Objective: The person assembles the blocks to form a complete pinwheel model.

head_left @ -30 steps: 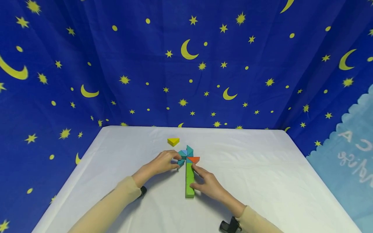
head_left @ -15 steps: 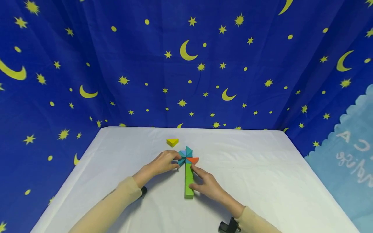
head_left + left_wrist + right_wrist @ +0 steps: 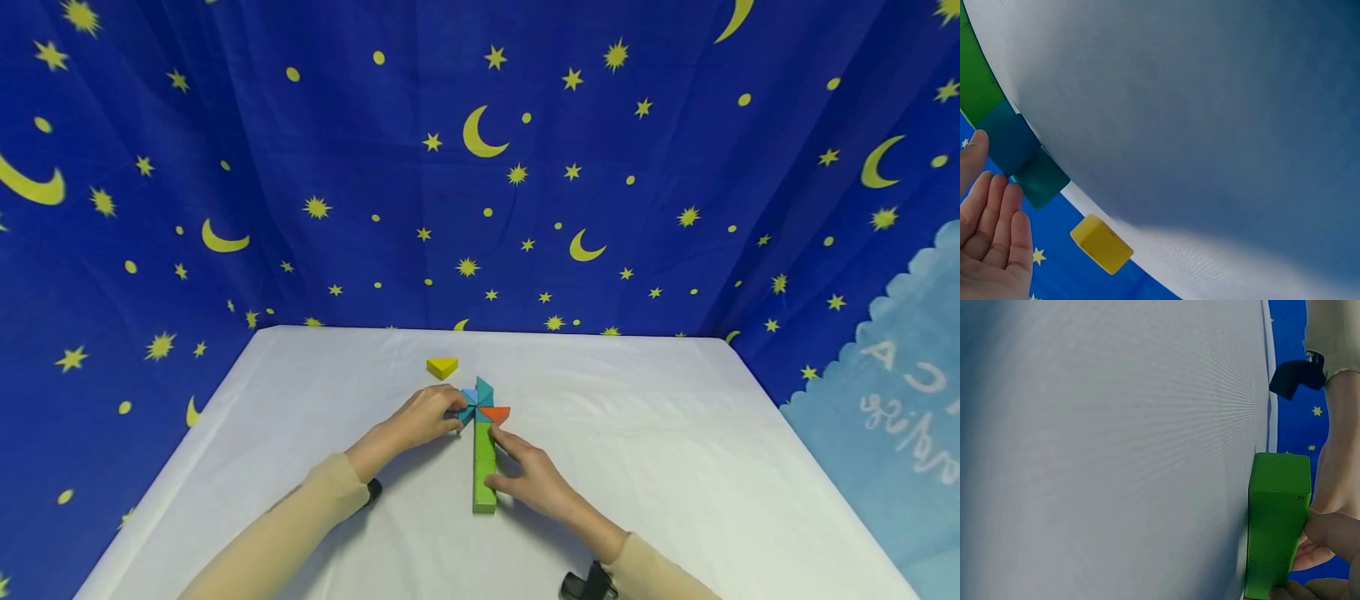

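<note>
Green blocks (image 3: 485, 475) lie end to end on the table, forming a straight stem. At its far end, blue and teal triangular blocks (image 3: 483, 390) and an orange triangular block (image 3: 495, 413) fan out like a pinwheel. My left hand (image 3: 429, 414) is at the fan's left side, its thumb and fingertips pinching a blue triangular block (image 3: 1011, 137) beside a teal block (image 3: 1041, 178). My right hand (image 3: 536, 475) touches the stem's right side with thumb and forefinger, the forefinger reaching just below the orange block. In the right wrist view its fingers lie along a green block (image 3: 1275, 519).
A yellow triangular block (image 3: 442, 367) lies apart, behind the fan and to its left. White cloth covers the table (image 3: 675, 442). A blue curtain (image 3: 360, 150) with stars and moons hangs around it, and a light blue cloth (image 3: 892, 400) with lettering hangs at the right.
My left hand has edged slightly right, covering more of the fan's left blocks. My right hand stays against the green stem. The whole view has shifted slightly.
</note>
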Tool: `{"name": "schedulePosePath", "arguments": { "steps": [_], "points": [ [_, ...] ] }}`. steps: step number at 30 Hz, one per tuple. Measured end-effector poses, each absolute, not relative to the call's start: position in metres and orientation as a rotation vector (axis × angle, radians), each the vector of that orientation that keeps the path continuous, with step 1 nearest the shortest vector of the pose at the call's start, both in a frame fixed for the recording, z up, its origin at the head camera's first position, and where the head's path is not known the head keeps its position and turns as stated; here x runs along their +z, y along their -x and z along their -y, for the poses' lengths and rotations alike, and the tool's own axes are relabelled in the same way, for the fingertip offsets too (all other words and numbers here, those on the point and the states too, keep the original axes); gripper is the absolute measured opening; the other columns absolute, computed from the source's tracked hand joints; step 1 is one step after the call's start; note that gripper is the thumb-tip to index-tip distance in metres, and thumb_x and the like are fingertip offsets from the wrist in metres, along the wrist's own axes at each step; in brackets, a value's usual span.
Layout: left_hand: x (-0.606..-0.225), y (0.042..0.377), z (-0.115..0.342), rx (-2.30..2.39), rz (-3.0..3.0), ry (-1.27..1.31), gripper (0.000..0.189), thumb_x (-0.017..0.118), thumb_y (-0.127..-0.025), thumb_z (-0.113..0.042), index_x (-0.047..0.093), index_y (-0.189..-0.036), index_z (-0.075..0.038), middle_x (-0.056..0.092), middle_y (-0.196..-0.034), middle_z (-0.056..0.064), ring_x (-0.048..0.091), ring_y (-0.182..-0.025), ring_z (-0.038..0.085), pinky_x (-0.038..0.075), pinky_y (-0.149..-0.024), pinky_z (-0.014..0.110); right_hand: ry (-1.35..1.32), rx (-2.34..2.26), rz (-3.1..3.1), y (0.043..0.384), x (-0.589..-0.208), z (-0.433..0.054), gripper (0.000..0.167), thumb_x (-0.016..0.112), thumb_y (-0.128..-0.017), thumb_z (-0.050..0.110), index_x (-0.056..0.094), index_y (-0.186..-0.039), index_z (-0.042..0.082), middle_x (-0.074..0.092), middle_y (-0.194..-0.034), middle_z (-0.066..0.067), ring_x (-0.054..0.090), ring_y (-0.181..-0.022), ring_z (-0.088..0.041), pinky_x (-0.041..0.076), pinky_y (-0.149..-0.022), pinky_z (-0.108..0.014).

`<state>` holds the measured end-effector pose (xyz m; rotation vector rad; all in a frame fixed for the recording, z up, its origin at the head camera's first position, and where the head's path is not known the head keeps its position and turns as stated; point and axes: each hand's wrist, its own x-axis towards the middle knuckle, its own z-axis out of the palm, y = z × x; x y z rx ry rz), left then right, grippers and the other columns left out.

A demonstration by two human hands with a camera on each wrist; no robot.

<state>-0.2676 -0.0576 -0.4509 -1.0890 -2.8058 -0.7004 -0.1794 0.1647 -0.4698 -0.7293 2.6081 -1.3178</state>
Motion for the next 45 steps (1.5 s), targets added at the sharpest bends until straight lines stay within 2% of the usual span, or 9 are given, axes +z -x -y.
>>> {"name": "schedulePosePath", "arguments": {
  "steps": [21, 26, 32, 39, 42, 45],
  "points": [
    [-0.452, 0.27, 0.055, -0.699, 2.79, 1.07, 0.025, 0.076, -0.08, -0.012, 0.068, -0.102, -0.005, 0.064, -0.095, 0.002, 0.061, -0.087, 0.015, 0.052, -0.076, 0.032, 0.717, -1.321, -2.615, 0.179, -0.47, -0.165, 0.076, 0.071, -0.085, 0.023, 0.031, -0.145, -0.001, 0.037, -0.145, -0.016, 0.04, -0.129, -0.032, 0.039, -0.101, -0.042],
    [-0.441, 0.274, 0.06, -0.805, 2.759, 1.023, 0.029, 0.076, -0.08, -0.014, 0.067, -0.106, -0.004, 0.065, -0.099, 0.005, 0.062, -0.091, 0.02, 0.052, -0.078, 0.035, 0.724, -1.318, -2.614, 0.178, -0.47, -0.165, 0.075, 0.071, -0.085, 0.022, 0.031, -0.145, -0.001, 0.037, -0.145, -0.016, 0.039, -0.13, -0.031, 0.039, -0.101, -0.042],
    [-0.424, 0.301, 0.076, -0.86, 2.705, 0.858, 0.036, 0.077, -0.08, -0.016, 0.065, -0.11, 0.001, 0.065, -0.104, 0.011, 0.062, -0.096, 0.027, 0.05, -0.084, 0.041, 0.728, -1.311, -2.63, 0.179, -0.469, -0.165, 0.075, 0.071, -0.085, 0.021, 0.032, -0.145, -0.001, 0.038, -0.145, -0.016, 0.038, -0.13, -0.031, 0.038, -0.102, -0.042],
    [-0.427, 0.333, 0.083, -0.786, 2.856, 0.69, 0.047, 0.077, -0.08, -0.02, 0.062, -0.115, 0.006, 0.063, -0.11, 0.018, 0.059, -0.102, 0.032, 0.049, -0.087, 0.043, 0.712, -1.337, -2.608, 0.18, -0.471, -0.166, 0.075, 0.072, -0.084, 0.022, 0.033, -0.144, -0.002, 0.038, -0.145, -0.017, 0.037, -0.131, -0.033, 0.035, -0.104, -0.045],
    [-0.432, 0.341, 0.081, -0.699, 2.91, 0.683, 0.049, 0.078, -0.079, -0.024, 0.063, -0.114, 0.007, 0.063, -0.108, 0.019, 0.06, -0.099, 0.031, 0.05, -0.085, 0.042, 0.705, -1.335, -2.602, 0.179, -0.472, -0.166, 0.076, 0.071, -0.085, 0.022, 0.032, -0.144, -0.002, 0.037, -0.146, -0.015, 0.037, -0.131, -0.032, 0.035, -0.104, -0.045],
    [-0.436, 0.346, 0.076, -0.598, 2.933, 0.679, 0.044, 0.079, -0.078, -0.026, 0.065, -0.106, 0.005, 0.064, -0.1, 0.016, 0.061, -0.09, 0.028, 0.051, -0.079, 0.04, 0.702, -1.33, -2.607, 0.179, -0.472, -0.166, 0.076, 0.071, -0.084, 0.023, 0.032, -0.145, -0.001, 0.037, -0.146, -0.014, 0.037, -0.131, -0.031, 0.035, -0.104, -0.044]
  ]
}}
